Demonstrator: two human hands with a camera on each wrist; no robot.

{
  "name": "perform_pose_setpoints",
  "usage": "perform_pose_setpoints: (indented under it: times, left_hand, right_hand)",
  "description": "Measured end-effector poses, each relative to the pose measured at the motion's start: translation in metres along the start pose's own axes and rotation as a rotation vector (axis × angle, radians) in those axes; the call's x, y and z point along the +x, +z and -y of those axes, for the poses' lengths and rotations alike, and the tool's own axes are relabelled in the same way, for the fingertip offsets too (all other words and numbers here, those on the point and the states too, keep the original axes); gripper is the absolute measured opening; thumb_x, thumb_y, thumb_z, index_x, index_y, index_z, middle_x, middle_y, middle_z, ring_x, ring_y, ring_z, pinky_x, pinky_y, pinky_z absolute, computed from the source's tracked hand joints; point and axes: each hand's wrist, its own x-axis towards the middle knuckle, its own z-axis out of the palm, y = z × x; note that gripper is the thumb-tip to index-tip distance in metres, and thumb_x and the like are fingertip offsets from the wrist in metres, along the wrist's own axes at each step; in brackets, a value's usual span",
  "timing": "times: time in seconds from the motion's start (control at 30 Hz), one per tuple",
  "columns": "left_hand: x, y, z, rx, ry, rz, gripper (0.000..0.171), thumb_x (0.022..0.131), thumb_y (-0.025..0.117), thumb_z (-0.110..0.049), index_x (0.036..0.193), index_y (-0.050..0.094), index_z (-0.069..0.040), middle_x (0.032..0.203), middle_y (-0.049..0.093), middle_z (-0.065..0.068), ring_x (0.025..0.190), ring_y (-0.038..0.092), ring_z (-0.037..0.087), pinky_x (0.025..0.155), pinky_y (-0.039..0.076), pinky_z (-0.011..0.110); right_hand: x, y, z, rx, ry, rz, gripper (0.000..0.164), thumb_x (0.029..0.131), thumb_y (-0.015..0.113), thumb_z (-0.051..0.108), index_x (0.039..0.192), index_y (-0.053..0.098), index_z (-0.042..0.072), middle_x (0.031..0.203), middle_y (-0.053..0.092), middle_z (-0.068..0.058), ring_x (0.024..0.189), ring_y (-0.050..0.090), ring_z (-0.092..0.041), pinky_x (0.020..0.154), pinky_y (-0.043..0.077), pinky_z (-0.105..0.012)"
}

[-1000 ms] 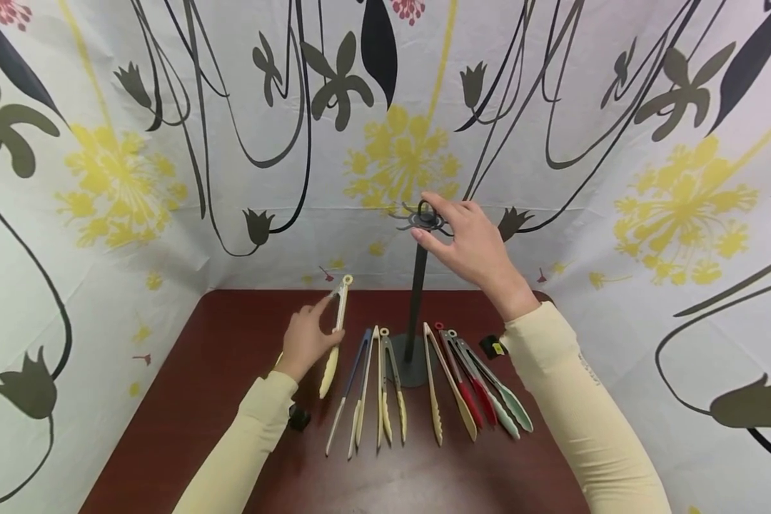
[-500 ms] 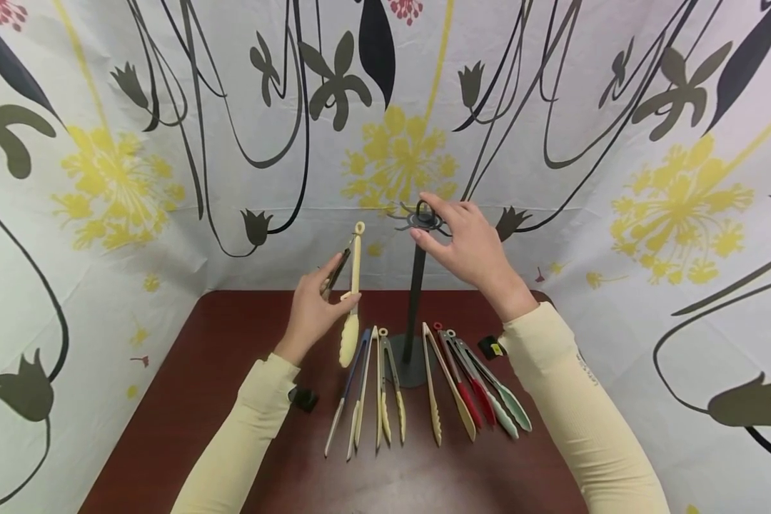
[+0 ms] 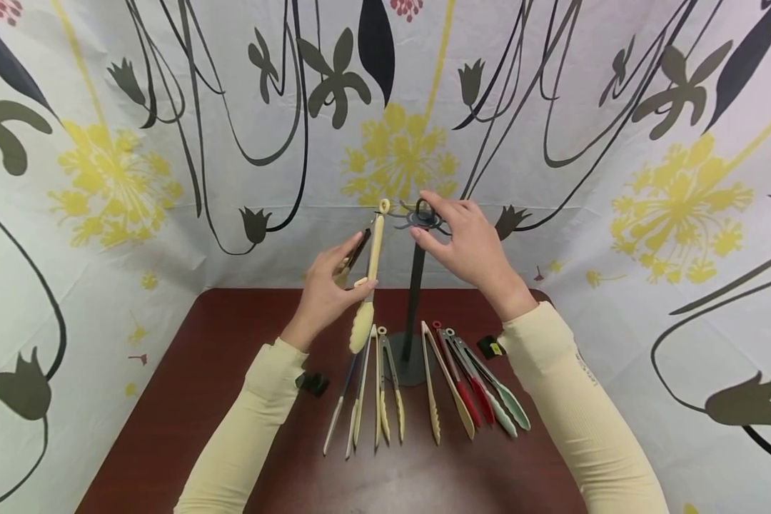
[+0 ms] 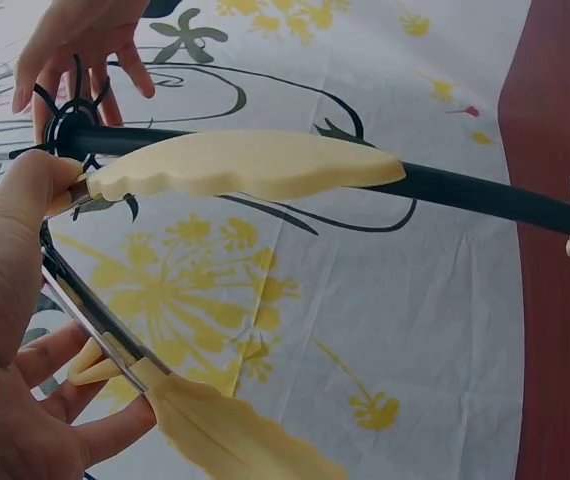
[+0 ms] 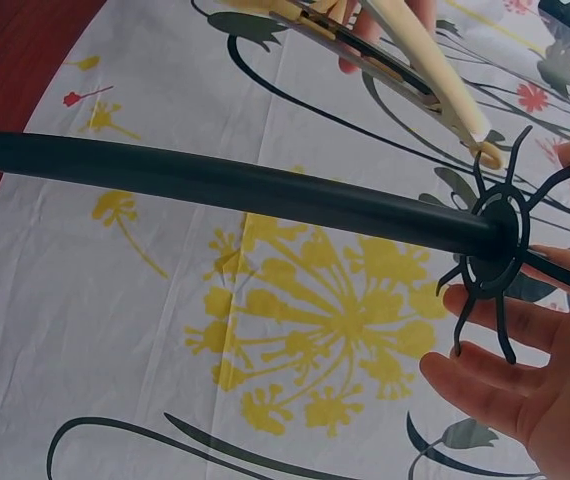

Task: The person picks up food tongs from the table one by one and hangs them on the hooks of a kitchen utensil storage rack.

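"In the head view, where are the tongs (image 3: 375,250)?"

"Above the tabletop (image 3: 186,364), in the left hand (image 3: 324,287): cream, steeply slanted, ring (image 3: 384,212) uppermost, tips down and leftward."

"And the right hand (image 3: 472,239)?"

"Bent round the top of the dark stand (image 3: 417,293), holding it."

"The left wrist view?"

"Thumb and fingers (image 4: 120,428) are spread wide, gripping the tongs' two parted arms. The heads (image 4: 245,162) look smooth, leaf-shaped and wavy-edged, with shiny metal behind."

"And the right wrist view?"

"The ring overlaps one of the stand's thin, curved hooks (image 5: 552,268); I can't tell if they touch. The pole is slim and matt."
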Motion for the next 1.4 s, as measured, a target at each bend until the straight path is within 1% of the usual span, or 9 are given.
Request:
perform_pose_setpoints:
  times: [0.27, 0.43, 0.57, 0.77, 1.0, 1.23, 1.4]
  left_hand:
    - [-0.002, 0.003, 0.004, -0.011, 0.009, 0.017, 0.080, 0.082, 0.081, -0.031, 0.150, 0.039, -0.040, 0.147, 0.051, 0.007, 0.130, 0.047, 0.029, 0.102, 0.049, 0.050]
    - [-0.003, 0.007, 0.008, -0.011, 0.014, 0.036, 0.080, 0.082, 0.081, -0.032, 0.150, 0.039, -0.041, 0.147, 0.052, 0.005, 0.130, 0.047, 0.027, 0.102, 0.049, 0.049]
    - [-0.005, 0.010, 0.011, -0.030, 0.010, 0.046, 0.080, 0.082, 0.081, -0.032, 0.150, 0.039, -0.042, 0.148, 0.051, 0.004, 0.132, 0.047, 0.027, 0.103, 0.049, 0.050]
    - [-0.005, 0.015, 0.013, -0.073, 0.002, 0.042, 0.080, 0.082, 0.080, -0.031, 0.150, 0.039, -0.042, 0.150, 0.049, 0.004, 0.132, 0.047, 0.027, 0.104, 0.048, 0.050]
    - [-0.004, 0.024, 0.019, -0.120, -0.021, 0.050, 0.081, 0.082, 0.080, -0.030, 0.151, 0.037, -0.040, 0.147, 0.050, 0.003, 0.129, 0.052, 0.026, 0.106, 0.046, 0.048]
    - [-0.003, 0.033, 0.026, -0.171, -0.034, 0.062, 0.082, 0.084, 0.078, -0.029, 0.151, 0.034, -0.042, 0.148, 0.048, 0.000, 0.134, 0.047, 0.023, 0.107, 0.046, 0.046]
    - [-0.001, 0.040, 0.029, -0.166, -0.045, 0.070, 0.081, 0.084, 0.078, -0.030, 0.151, 0.034, -0.042, 0.147, 0.048, 0.000, 0.134, 0.045, 0.023, 0.107, 0.045, 0.049]
  right_hand:
    - [-0.001, 0.000, -0.001, 0.010, 0.000, -0.001, 0.065, 0.094, 0.056, 0.057, 0.152, 0.038, 0.034, 0.143, 0.057, -0.009, 0.132, 0.046, -0.034, 0.097, 0.046, -0.060]
    - [-0.001, 0.000, -0.001, 0.014, -0.002, -0.009, 0.065, 0.094, 0.057, 0.057, 0.152, 0.039, 0.034, 0.142, 0.057, -0.010, 0.132, 0.047, -0.034, 0.098, 0.045, -0.060]
    - [0.000, 0.001, 0.000, 0.013, 0.000, -0.006, 0.065, 0.094, 0.056, 0.058, 0.152, 0.039, 0.034, 0.143, 0.057, -0.009, 0.132, 0.046, -0.034, 0.098, 0.045, -0.060]
    - [0.000, 0.000, 0.001, 0.006, 0.008, -0.001, 0.065, 0.094, 0.056, 0.058, 0.152, 0.038, 0.034, 0.144, 0.056, -0.010, 0.133, 0.046, -0.034, 0.098, 0.046, -0.060]
    - [-0.001, 0.000, 0.000, 0.009, 0.010, 0.003, 0.065, 0.094, 0.055, 0.058, 0.153, 0.037, 0.035, 0.145, 0.055, -0.009, 0.133, 0.046, -0.034, 0.098, 0.045, -0.060]
    - [-0.001, 0.001, 0.000, 0.010, 0.005, 0.004, 0.065, 0.095, 0.056, 0.058, 0.153, 0.036, 0.036, 0.145, 0.055, -0.010, 0.133, 0.045, -0.034, 0.098, 0.046, -0.060]
    - [-0.002, 0.000, 0.000, 0.011, 0.007, 0.004, 0.065, 0.095, 0.055, 0.057, 0.153, 0.036, 0.036, 0.145, 0.055, -0.010, 0.133, 0.045, -0.033, 0.098, 0.046, -0.060]
